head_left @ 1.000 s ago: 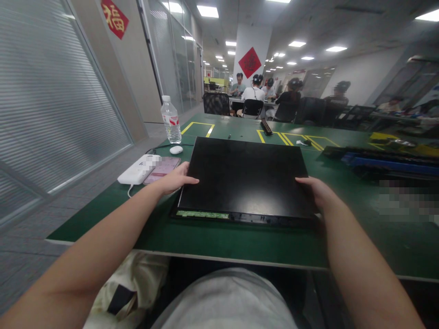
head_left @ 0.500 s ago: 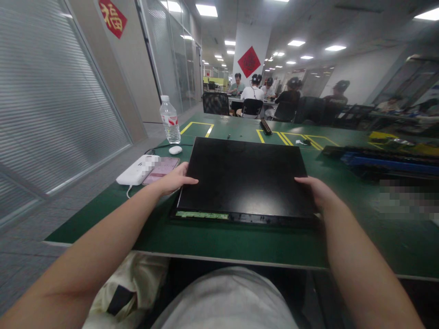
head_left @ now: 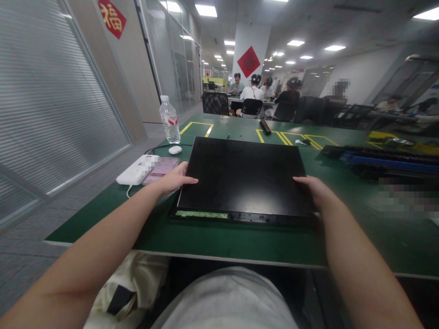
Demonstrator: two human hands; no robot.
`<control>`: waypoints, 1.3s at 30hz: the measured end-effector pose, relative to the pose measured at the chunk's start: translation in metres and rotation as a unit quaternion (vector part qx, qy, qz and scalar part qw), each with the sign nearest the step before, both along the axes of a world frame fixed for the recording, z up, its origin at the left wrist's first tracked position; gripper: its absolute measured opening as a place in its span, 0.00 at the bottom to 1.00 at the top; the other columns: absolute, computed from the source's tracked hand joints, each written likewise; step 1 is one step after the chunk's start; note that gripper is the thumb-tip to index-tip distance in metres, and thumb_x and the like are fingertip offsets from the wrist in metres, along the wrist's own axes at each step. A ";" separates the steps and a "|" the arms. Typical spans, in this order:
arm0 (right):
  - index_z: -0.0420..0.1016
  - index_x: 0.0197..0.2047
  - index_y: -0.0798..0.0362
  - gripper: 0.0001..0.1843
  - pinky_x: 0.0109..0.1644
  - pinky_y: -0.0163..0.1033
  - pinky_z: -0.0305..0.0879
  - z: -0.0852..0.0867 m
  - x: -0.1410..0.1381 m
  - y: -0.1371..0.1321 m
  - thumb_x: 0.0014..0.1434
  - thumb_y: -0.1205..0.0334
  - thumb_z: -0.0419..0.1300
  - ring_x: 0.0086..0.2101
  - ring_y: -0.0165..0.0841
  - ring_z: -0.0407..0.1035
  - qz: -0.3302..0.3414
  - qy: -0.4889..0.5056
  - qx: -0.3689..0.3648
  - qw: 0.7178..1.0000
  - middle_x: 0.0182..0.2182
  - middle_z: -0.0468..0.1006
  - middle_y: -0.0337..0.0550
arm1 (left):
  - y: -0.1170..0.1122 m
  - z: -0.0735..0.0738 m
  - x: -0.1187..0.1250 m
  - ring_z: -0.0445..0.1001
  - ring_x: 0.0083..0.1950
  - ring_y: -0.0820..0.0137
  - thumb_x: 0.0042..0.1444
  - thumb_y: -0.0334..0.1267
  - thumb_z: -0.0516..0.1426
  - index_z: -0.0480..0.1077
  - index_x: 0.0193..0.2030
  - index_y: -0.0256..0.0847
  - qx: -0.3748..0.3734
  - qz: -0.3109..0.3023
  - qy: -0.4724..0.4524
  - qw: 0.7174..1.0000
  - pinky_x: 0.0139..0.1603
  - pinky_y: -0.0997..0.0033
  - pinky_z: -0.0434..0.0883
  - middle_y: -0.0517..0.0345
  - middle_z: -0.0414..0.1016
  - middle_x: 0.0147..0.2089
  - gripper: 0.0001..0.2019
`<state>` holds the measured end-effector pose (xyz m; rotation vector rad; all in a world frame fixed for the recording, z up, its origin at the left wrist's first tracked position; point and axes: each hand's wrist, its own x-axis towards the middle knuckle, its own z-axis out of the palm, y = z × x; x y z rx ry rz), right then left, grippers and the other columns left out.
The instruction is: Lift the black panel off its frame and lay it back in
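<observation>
A black flat display panel (head_left: 243,176) lies in front of me, its far edge away from me. Along its near edge runs a dark strip with a green circuit board (head_left: 201,214) exposed on the left part. My left hand (head_left: 178,177) grips the panel's left side, thumb resting on the face and the other fingers mostly hidden at the edge. On the opposite side, my right hand (head_left: 314,191) holds the right edge in the same way, thumb on top, fingers out of sight behind the panel.
Left of the panel are a white box-shaped device (head_left: 137,169) with a cable, a phone (head_left: 163,170), a small white case (head_left: 175,150) and a water bottle (head_left: 169,121). Dark and blue parts (head_left: 373,162) lie at the right of the green table (head_left: 247,246). People sit farther back.
</observation>
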<state>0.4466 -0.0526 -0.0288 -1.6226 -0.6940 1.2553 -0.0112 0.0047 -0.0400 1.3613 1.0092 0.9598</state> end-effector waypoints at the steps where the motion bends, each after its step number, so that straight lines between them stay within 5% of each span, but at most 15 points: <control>1: 0.76 0.41 0.50 0.13 0.31 0.46 0.73 0.000 0.000 0.000 0.50 0.63 0.65 0.26 0.41 0.75 0.000 -0.002 0.000 1.000 0.28 0.82 0.46 | 0.000 0.000 0.000 0.77 0.61 0.49 0.35 0.30 0.74 0.70 0.46 0.43 0.000 -0.001 0.000 1.000 0.65 0.42 0.71 0.53 0.82 0.51 0.30; 39: 0.77 0.40 0.49 0.16 0.33 0.47 0.73 0.000 0.002 0.002 0.46 0.68 0.67 0.28 0.42 0.76 -0.001 -0.030 0.032 0.999 0.28 0.82 0.44 | -0.001 0.000 -0.001 0.77 0.61 0.49 0.36 0.30 0.74 0.69 0.48 0.42 -0.008 -0.003 -0.004 1.000 0.65 0.42 0.70 0.50 0.81 0.53 0.30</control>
